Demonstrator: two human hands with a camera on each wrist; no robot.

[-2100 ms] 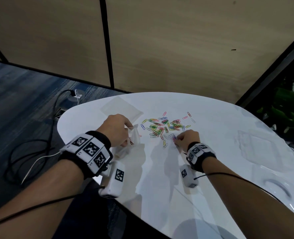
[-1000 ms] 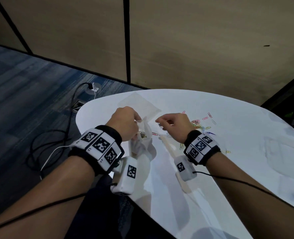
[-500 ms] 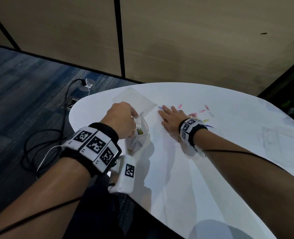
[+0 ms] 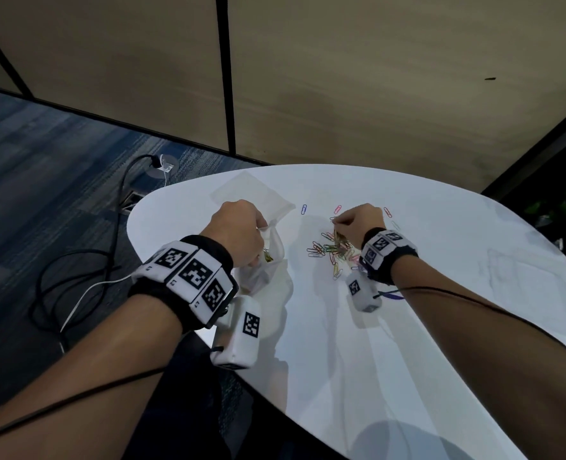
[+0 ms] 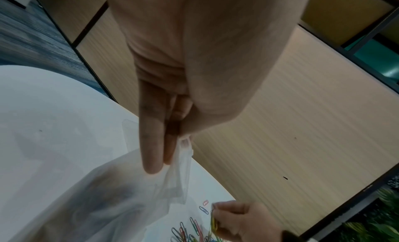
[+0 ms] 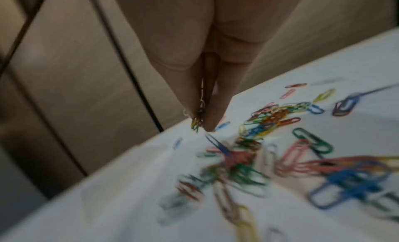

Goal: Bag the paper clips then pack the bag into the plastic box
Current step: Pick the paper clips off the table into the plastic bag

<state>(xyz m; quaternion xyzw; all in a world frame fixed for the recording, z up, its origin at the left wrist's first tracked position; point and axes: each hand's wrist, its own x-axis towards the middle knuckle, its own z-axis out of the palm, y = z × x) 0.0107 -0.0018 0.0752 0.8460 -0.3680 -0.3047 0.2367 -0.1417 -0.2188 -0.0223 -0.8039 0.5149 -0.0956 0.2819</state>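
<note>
Counter (image 4: 357, 343): plain white, glossy. Paper clips (image 4: 331, 249): mixed pile of red, pink, blue, green, yellow and orange. Single blue clip (image 4: 304, 209) and pink clip (image 4: 338, 209) lie apart from the pile. Bag (image 4: 268, 260): translucent, milky white; yellow-green clips show through it. Wristbands (image 4: 188, 277): black, carrying white panels printed with black square-code patterns. Wall panels (image 4: 374, 78): tan wood grain, split by black seams. Floor (image 4: 42, 167): carpet striped blue and grey.
</note>
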